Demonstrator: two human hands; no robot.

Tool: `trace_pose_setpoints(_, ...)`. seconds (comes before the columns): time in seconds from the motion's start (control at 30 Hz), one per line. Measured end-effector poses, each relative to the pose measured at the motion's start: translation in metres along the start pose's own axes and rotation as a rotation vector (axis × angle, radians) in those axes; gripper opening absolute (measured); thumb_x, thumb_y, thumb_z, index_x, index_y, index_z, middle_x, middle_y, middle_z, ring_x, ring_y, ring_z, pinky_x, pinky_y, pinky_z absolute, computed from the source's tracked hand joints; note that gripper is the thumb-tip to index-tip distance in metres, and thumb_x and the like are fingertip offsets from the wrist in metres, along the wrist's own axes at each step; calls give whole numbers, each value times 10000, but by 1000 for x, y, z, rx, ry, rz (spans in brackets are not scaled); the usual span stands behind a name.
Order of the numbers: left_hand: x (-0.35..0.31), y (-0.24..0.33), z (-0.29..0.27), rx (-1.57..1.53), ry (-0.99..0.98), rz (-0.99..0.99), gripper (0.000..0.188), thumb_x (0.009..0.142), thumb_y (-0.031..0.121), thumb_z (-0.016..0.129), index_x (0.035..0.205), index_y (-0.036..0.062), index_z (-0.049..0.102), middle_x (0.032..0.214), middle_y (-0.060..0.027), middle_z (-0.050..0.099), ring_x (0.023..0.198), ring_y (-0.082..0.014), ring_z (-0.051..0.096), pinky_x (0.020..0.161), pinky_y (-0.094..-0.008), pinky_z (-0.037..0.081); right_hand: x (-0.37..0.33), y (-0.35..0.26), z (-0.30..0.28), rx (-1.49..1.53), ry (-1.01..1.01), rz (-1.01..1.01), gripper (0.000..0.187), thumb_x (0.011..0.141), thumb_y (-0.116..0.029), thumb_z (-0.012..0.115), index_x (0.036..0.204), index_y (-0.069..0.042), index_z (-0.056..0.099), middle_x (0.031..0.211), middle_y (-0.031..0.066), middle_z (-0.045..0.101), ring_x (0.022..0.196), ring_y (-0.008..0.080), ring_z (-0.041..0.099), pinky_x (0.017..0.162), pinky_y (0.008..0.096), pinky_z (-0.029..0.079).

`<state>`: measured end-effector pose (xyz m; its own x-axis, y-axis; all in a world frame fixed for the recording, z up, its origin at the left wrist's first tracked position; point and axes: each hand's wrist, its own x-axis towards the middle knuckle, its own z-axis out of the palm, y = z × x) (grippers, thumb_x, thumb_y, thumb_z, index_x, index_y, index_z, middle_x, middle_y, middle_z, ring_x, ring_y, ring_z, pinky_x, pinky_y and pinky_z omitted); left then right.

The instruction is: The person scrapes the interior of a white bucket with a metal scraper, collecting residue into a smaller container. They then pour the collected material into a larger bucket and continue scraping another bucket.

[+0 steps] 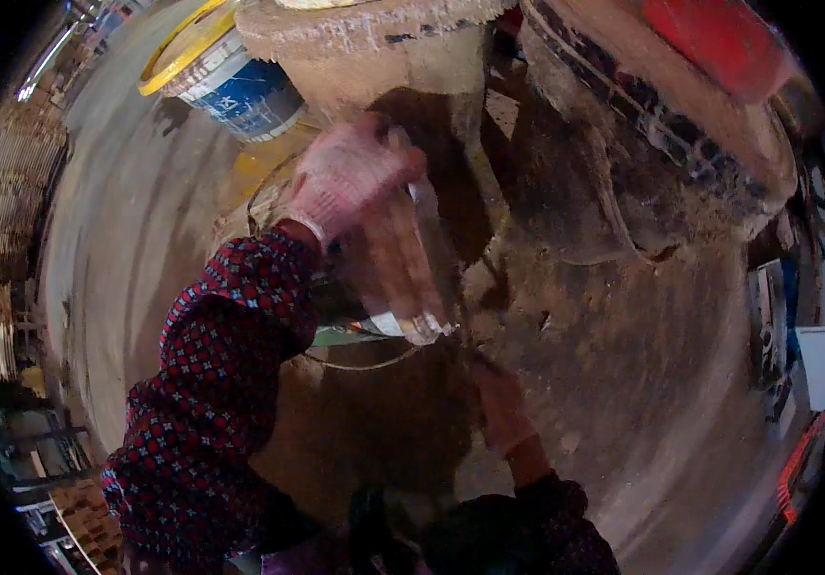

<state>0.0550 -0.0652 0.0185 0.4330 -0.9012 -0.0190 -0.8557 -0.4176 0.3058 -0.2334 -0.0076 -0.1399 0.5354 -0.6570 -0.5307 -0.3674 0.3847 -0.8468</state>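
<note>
Our left hand (350,177), in a pale knitted work glove, is raised at the middle of the view with its fingers curled over the top of a clear, crinkled plastic bag (403,268). The bag hangs down from that grip, stained brown with mud, its lower edge ragged and whitish. The red and blue patterned sleeve (211,383) of that arm runs down to the near left.

Our right hand (500,402) is lower and nearer, just below the bag's bottom edge, in shadow and coated in brown. We cannot tell whether its fingers are spread or closed, nor whether it touches the bag.

Behind the bag sits a round bucket (345,350) with a thin pale rim, its inside dark. Beyond it, at the far middle, a bulky mud-caked drum-shaped body (364,43) with a rough, crusted surface stands on the floor. To the far right lies a large, rounded, clay-smeared vessel (642,125) with a dark band round it and a red part at its top. At the far left a blue and white pail (240,86) carries a yellow ring on its rim. The concrete floor (125,220) is grey, smooth and streaked wet at the left, muddy brown at the right.
</note>
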Motion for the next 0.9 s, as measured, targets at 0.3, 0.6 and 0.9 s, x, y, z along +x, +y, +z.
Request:
trace_pose_setpoints(0.3, 2, -15, 7, 5, 26, 63, 318, 818, 329, 561, 1040, 126, 664, 1060, -229, 604, 1037, -380, 600, 865, -424, 492, -36, -7, -20, 277, 33, 254, 374, 890, -334, 608, 1112, -35, 639, 647, -24, 485, 518, 94, 448, 467, 256, 382)
trace_pose_setpoints(0.6, -1, -10, -3, -82, 73, -29, 465, 794, 388, 565, 1011, -17, 634, 954, -243, 660, 969, -397, 622, 830, -425, 472, -38, -50, -88, -740, -233, 87, 428, 882, -141, 551, 1305, -83, 519, 1179, 125, 603, 1100, 268, 557, 954, 379, 433)
trace_pose_setpoints(0.9, -4, 7, -10, 45, -65, 23, 264, 831, 302, 549, 1040, 196, 670, 1103, -191, 582, 1067, -369, 583, 883, -440, 499, -41, -13, -117, -1240, -207, -690, 460, 815, -65, 573, 1273, -76, 530, 1176, 177, 594, 964, 308, 614, 812, 397, 514)
